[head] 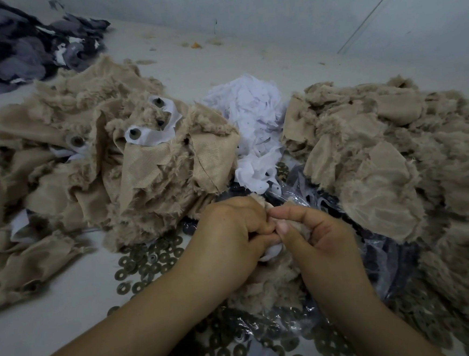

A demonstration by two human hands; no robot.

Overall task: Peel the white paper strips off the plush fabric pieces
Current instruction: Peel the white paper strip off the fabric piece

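My left hand [232, 234] and my right hand [316, 233] meet over the near middle of the tabletop [69, 303], both curled around one tan plush piece [269, 281] that hangs down between my wrists. My left fingers are folded tight around its upper part. My right thumb and forefinger pinch at the same spot, where a bit of white paper strip [271, 252] shows just below my knuckles. How much of the strip is free of the fabric I cannot tell, since my fingers cover it.

Toward the left edge lies a big heap of tan plush pieces [86, 161], several of them with white paper and dark round eyes showing. A second heap of tan plush [394, 151] fills the right side. Between the two heaps, farther from me, sits a crumpled pile of white paper strips [251, 114]. Dark ring-shaped washers [150, 260] are scattered just beside my left wrist and along the near edge, some on a clear plastic bag [387, 250] under my right hand. A pile of grey fabric [7, 49] sits in the far left corner.
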